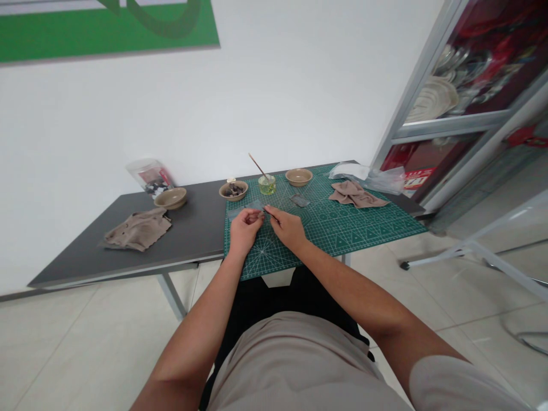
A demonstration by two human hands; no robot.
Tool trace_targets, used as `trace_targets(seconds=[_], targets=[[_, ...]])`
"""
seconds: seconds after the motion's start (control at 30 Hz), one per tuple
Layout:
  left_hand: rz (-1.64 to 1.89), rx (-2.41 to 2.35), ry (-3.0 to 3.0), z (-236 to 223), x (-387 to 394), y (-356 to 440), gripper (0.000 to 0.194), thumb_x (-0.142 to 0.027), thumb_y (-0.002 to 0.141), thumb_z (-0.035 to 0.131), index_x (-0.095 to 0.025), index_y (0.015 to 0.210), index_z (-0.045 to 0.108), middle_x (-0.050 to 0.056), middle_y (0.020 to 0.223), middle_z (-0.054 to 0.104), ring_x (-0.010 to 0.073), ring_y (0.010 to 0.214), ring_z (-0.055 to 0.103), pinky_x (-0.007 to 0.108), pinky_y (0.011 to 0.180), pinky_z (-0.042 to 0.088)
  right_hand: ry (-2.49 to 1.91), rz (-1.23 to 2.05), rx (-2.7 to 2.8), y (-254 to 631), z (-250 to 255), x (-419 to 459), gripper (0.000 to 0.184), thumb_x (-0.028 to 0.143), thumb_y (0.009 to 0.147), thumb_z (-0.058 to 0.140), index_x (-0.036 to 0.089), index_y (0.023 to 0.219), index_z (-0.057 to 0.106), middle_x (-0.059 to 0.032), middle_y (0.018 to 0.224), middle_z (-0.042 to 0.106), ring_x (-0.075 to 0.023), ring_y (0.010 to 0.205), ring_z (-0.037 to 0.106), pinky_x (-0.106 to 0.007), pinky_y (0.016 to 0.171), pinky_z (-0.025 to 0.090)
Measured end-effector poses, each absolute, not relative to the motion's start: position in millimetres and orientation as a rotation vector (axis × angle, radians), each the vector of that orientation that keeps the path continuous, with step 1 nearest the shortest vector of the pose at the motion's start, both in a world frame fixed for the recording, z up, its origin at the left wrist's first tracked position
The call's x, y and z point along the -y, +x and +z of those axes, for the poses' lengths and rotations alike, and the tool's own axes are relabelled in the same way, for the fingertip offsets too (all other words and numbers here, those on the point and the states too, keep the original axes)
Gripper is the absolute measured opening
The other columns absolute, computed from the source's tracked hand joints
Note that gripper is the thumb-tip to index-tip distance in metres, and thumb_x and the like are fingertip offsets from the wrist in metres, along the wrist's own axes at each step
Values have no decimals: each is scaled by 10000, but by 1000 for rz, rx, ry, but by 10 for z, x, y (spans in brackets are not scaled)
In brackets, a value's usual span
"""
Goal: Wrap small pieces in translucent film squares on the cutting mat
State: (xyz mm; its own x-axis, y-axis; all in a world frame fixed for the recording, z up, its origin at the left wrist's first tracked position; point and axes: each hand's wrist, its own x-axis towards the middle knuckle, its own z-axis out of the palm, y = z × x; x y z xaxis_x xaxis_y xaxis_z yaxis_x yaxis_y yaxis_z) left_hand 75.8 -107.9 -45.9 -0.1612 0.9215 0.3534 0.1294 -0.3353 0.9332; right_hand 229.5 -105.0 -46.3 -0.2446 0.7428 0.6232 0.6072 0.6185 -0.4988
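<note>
Over the green cutting mat (pixel 342 228), my left hand (pixel 245 229) and my right hand (pixel 286 226) are close together with fingertips pinched. A small dark thing shows at the fingertips of my right hand, too small to name. What my left fingers pinch is hidden. A clear plastic piece (pixel 234 213) lies just beyond my left hand. Beyond my hands stand a brown bowl of dark pieces (pixel 233 191) and a small clear cup of yellowish liquid (pixel 267 185) with a thin brush or stick (pixel 257 165) leaning in it. A small grey sheet or packet (pixel 299 200) lies beyond my right hand.
A shallow brown bowl (pixel 298 177) stands at the back of the mat. On the right lie a brown cloth (pixel 356 195) and clear plastic bags (pixel 381 179). The dark table (pixel 197 228) at left bears another cloth (pixel 139 229), a bowl (pixel 170 198) and a clear container (pixel 150 176).
</note>
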Motion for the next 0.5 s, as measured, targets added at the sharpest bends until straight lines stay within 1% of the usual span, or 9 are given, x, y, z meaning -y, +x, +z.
trace_targets(seconds=[0.13,0.3,0.4,0.5], targets=[[1549,-1343,1508,-441,1088,756,238,-297,709,718,-169,907,682,-2,736,671,124,654,599,250,657,470,-1054,161,2010,2286,-471,1060,388,169,936,450,213,1288,608,-38,1315,628,-153,1183,616,-303,1023,486],[1485,-1486,1580,-401,1114,747,153,-299,727,680,-169,808,690,-3,726,676,132,655,591,252,655,462,-1043,114,2115,2267,-460,1086,382,177,938,468,237,1289,607,-38,1347,603,-167,1189,613,-323,1015,495],[1469,-1502,1627,-391,1117,739,172,-299,747,660,-174,857,701,-9,732,667,129,652,575,252,657,452,-1060,111,2137,2256,-445,1095,382,170,935,469,240,1283,610,-45,1345,606,-181,1185,615,-345,1008,502],[1455,-1470,1653,-383,1121,738,185,-325,785,636,-177,879,697,-1,771,676,134,681,582,258,681,453,-1052,114,2126,2246,-436,1093,377,158,932,461,204,1274,613,-74,1340,610,-189,1198,605,-347,1013,496]])
